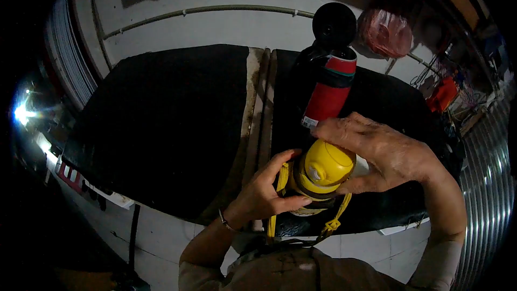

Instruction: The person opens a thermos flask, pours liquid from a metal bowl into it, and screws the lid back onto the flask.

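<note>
A bottle with a rounded yellow cap and a yellow cord is held between both hands, low at the centre right. My left hand wraps round the left side of its body, thumb at the front. My right hand grips the yellow cap from the right, fingers over its top and thumb below. Just beyond the hands stands a red and black container with its round black lid raised. A small white part, not clear what, shows under my right palm.
A black-covered surface spans the view, with a pale strip across it. Behind stands a white wall with a pipe. A pink plastic bag hangs at the back right. Corrugated metal lies at the right.
</note>
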Demonstrator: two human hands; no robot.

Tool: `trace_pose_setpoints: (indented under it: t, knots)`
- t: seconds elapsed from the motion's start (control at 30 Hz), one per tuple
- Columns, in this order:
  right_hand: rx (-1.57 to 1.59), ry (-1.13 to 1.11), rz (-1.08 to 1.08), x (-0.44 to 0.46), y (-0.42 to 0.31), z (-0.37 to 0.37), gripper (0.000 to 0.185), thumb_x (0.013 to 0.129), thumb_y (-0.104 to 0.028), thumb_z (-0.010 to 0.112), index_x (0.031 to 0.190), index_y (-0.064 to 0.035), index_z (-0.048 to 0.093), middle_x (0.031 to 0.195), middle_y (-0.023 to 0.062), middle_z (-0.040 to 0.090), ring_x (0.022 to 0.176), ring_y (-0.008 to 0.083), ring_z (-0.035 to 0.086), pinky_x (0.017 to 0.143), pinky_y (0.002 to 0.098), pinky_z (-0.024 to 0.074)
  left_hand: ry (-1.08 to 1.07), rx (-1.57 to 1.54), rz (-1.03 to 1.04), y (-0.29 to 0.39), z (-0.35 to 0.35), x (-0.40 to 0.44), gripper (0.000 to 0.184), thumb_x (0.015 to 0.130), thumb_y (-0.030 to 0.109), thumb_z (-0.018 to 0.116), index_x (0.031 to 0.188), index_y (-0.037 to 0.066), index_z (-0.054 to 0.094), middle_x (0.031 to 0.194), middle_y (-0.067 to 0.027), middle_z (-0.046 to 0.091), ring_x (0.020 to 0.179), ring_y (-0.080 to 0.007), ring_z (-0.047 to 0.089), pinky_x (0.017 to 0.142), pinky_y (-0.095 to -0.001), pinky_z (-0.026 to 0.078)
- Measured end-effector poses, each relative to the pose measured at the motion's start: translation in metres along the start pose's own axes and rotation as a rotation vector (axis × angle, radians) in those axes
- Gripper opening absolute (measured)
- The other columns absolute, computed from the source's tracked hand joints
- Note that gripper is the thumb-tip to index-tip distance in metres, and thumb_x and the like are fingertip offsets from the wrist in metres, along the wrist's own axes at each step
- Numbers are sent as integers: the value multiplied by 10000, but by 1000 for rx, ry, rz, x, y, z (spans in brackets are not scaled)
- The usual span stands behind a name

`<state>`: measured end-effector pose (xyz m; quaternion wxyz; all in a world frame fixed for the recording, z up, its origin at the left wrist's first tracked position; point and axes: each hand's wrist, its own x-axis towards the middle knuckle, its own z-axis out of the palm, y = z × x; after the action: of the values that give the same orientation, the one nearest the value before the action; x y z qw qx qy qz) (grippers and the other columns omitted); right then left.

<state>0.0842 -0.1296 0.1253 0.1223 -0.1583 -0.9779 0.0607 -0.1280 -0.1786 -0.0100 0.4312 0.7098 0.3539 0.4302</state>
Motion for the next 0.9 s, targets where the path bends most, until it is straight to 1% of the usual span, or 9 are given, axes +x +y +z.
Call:
trace_pose_setpoints:
  t: [0.13, 0.2, 0.3, 0.43, 0.5, 0.63, 0.73, 0.83, 0.9]
  knots:
    - [-13, -167, 113, 6, -11, -10, 741, 704, -399, 713, 1237, 21, 416, 1023, 215, 566, 1011, 372, 532, 868, 457, 422, 13, 50, 56, -2, 1, 0, 836, 679, 244, 768, 1311, -42, 301, 1293, -209, 413, 1207, -286, 429, 1011, -372, 362]
    - [-99, -344, 416, 15, -27, -19, 742, 695, -336, 730, 1256, 16, 396, 1064, 227, 550, 1045, 380, 527, 897, 456, 416, -20, -55, -9, -2, 0, 2, 825, 683, 241, 769, 1307, -39, 307, 1291, -205, 419, 1200, -280, 437, 1007, -366, 366]
    - [-121, -131, 143, 2, -12, -8, 738, 693, -350, 728, 1242, 20, 403, 1021, 226, 571, 979, 376, 564, 858, 445, 443, -12, -18, -5, -1, -1, 1, 831, 682, 254, 773, 1306, -37, 308, 1292, -202, 420, 1196, -273, 442, 1004, -361, 368]
    - [-109, -160, 65, 5, -11, -8, 756, 699, -396, 708, 1246, 24, 397, 1001, 238, 574, 934, 383, 579, 848, 452, 446, -4, -35, -6, -2, 0, -1, 838, 680, 259, 776, 1308, -38, 307, 1289, -205, 422, 1201, -273, 438, 1006, -363, 367]
    - [-13, -374, 444, 17, -27, -19, 746, 706, -337, 713, 1276, 4, 372, 1094, 253, 542, 1021, 385, 545, 906, 453, 425, 33, 79, 69, -6, 2, -2, 848, 675, 257, 780, 1312, -40, 306, 1288, -207, 424, 1206, -273, 434, 1006, -363, 366]
    - [-78, -355, 424, 13, -28, -18, 719, 685, -251, 734, 1265, -8, 386, 1078, 241, 546, 1018, 370, 551, 873, 449, 444, 26, 91, 66, -4, 0, -1, 845, 680, 256, 776, 1314, -42, 304, 1292, -208, 420, 1208, -277, 432, 1008, -365, 365]
    - [-106, -182, 60, 2, -15, -12, 723, 659, -232, 755, 1258, -37, 403, 1062, 212, 550, 1008, 346, 557, 816, 442, 466, 21, 46, 55, -5, 0, -1, 844, 680, 260, 775, 1313, -44, 305, 1299, -210, 415, 1207, -280, 433, 1011, -366, 363]
    - [-74, -276, 142, 10, -20, -16, 721, 649, -223, 762, 1257, -61, 412, 1107, 202, 522, 1043, 351, 532, 843, 455, 453, 6, -16, 21, -4, 1, 0, 838, 681, 258, 774, 1309, -47, 310, 1299, -213, 415, 1207, -284, 433, 1013, -368, 362]
    - [-1, -485, 471, 20, -30, -25, 707, 648, -203, 757, 1259, -90, 419, 1222, 176, 450, 1101, 340, 487, 895, 475, 419, 21, 32, 47, -4, 1, -1, 836, 676, 251, 777, 1306, -49, 316, 1298, -214, 418, 1206, -286, 434, 1010, -367, 364]
